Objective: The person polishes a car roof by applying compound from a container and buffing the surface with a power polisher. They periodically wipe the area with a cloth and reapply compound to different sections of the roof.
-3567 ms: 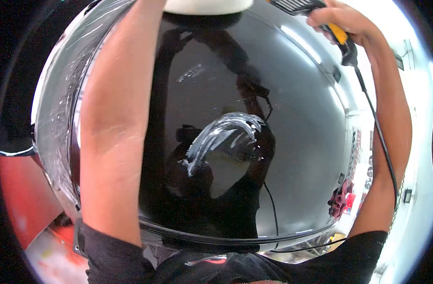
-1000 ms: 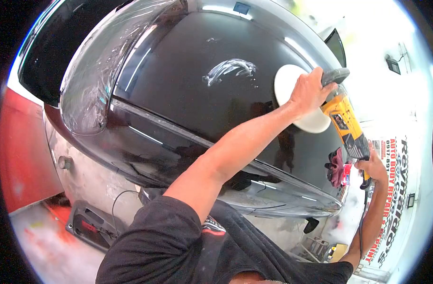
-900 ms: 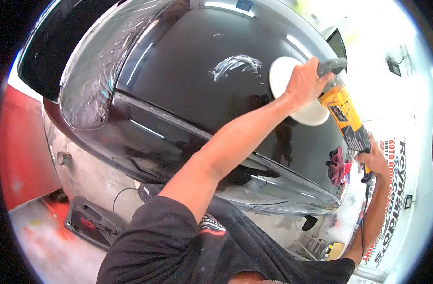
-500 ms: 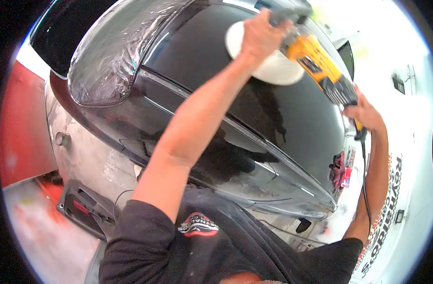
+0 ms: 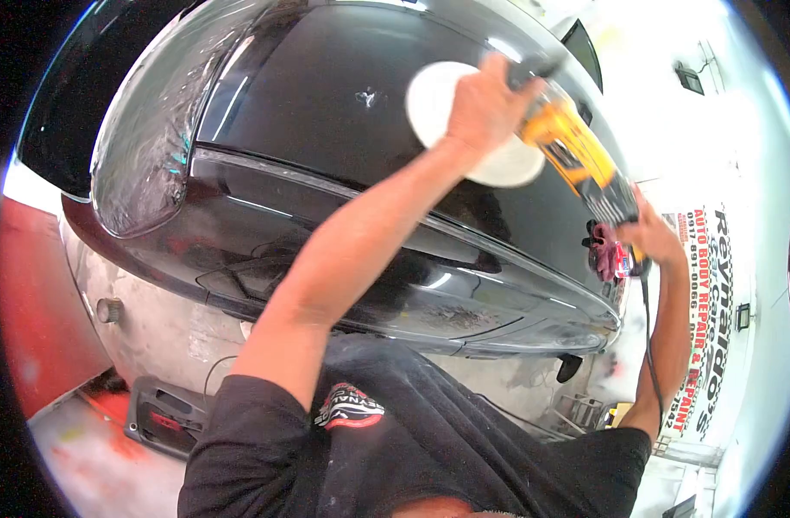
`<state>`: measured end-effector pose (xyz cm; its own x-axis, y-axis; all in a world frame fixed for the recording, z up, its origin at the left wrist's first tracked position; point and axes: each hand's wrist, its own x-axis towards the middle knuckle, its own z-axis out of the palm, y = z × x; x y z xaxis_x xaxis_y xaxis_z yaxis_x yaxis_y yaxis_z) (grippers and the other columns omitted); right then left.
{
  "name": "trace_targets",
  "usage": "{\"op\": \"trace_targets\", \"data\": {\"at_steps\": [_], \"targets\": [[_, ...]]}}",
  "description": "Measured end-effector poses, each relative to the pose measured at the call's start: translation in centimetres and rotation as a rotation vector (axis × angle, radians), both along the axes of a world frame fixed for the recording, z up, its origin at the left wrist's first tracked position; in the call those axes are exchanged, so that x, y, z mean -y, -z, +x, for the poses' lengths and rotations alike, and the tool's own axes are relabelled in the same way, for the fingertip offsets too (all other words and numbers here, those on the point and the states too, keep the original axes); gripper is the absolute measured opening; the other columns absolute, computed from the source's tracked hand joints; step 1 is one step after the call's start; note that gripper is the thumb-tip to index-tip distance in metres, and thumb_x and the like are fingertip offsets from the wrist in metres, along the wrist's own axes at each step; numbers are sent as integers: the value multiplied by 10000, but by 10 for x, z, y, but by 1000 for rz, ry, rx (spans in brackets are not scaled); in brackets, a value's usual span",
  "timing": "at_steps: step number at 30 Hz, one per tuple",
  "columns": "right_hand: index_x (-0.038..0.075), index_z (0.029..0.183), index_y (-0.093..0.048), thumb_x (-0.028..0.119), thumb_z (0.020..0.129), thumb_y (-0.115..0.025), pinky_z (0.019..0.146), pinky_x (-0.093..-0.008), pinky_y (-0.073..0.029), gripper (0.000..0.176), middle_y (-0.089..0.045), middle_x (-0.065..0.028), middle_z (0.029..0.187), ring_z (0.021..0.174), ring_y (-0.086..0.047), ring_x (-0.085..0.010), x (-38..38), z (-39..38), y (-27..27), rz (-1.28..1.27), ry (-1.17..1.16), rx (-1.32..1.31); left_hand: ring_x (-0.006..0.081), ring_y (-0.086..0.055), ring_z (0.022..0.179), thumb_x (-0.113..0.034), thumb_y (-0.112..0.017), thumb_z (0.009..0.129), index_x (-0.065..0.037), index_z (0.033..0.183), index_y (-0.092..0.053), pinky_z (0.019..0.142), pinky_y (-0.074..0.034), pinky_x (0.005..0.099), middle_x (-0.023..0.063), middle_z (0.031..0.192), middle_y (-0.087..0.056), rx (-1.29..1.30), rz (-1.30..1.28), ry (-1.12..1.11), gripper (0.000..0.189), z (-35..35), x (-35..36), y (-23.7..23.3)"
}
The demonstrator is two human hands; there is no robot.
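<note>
A yellow and black polisher [image 5: 576, 151] with a wide white pad [image 5: 434, 108] is held in both hands over a glossy black car roof [image 5: 326, 95]. My left hand [image 5: 490, 108] is closed around the dark front handle, just above the pad, and partly covers it. Around the rear grip, where the cord [image 5: 649, 337] comes out, my right hand [image 5: 652, 231] is wrapped. The pad lies flat against or very near the black surface; contact cannot be made out exactly. A small pale glare spot shows left of the pad.
Clear plastic film [image 5: 149, 147] covers the glass at the left. Beyond my right hand are a purplish cloth [image 5: 604, 250] and a small red item. A black plastic case [image 5: 166, 419] stands on the floor at lower left. A printed banner [image 5: 710, 319] hangs at right.
The polisher, with both hands still on it, has shifted rightward along the roof. My view has turned too, so the car sits further left and more of the banner shows.
</note>
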<state>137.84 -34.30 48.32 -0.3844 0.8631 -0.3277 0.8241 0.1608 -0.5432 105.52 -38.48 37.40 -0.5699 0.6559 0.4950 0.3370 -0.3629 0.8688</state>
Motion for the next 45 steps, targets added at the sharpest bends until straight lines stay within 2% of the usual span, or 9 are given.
{"op": "trace_targets", "data": {"at_steps": [8,13,16,22,24,32,36,42,45], "targets": [[-46,1542,-295,-9,663,-745,786,-297,-532,988,-657,-111,1093,859,-628,-186,70,190,37,129,354,91,438,-688,735,-384,-711,924,10,912,-526,652,-543,496,250,724,-650,-104,5,426,436,161,-36,11],[-17,1537,-319,-29,679,-755,704,-287,-535,963,-657,-87,1074,824,-619,-153,94,150,18,49,391,80,439,-669,723,-341,-747,899,15,879,-526,631,-523,467,242,721,-637,-73,96,382,419,158,-23,15],[-19,1537,-317,-12,696,-778,709,-286,-537,959,-660,-85,1074,832,-623,-142,85,109,10,140,266,147,443,-668,739,-321,-751,899,12,887,-527,632,-512,463,245,733,-640,-6,108,316,401,106,4,13],[-30,1558,-257,5,715,-781,805,-320,-544,992,-646,-139,1129,859,-653,-182,55,-40,-20,47,-87,-6,191,-643,627,-285,-813,859,21,935,-635,582,-501,352,174,702,-658,197,126,33,363,-37,80,11],[-20,1572,-224,-1,702,-753,802,-317,-543,1018,-634,-133,1132,850,-650,-185,50,-99,-26,95,-166,72,324,-711,693,-288,-789,877,13,952,-594,634,-535,403,203,755,-684,180,139,-72,366,-87,107,13],[50,1436,-409,53,693,-707,657,-306,-511,801,-582,-68,920,750,-589,-171,92,-310,-28,37,-652,-36,92,-606,774,-282,-772,927,0,1038,-679,676,-497,269,49,889,-724,198,277,-445,317,-250,183,50],[41,1389,-477,126,724,-709,664,-311,-530,710,-615,-66,910,774,-625,-175,94,-330,4,189,-997,35,117,-627,815,-309,-711,974,-14,1102,-699,732,-497,294,61,922,-724,-137,132,-717,323,-294,216,80],[65,1291,-496,205,657,-751,692,-424,-562,697,-702,-165,852,812,-709,-311,125,-213,21,210,-731,83,146,-614,766,-337,-672,1000,17,1089,-686,656,-497,289,88,932,-720,-39,-84,-561,365,-178,250,36],[17,1218,-497,91,628,-779,491,-367,-533,659,-660,-102,698,597,-670,-216,149,-92,29,197,-599,-64,243,-592,746,-308,-714,966,60,1058,-655,727,-492,394,132,857,-689,-138,-76,-594,384,-60,241,6]]}}
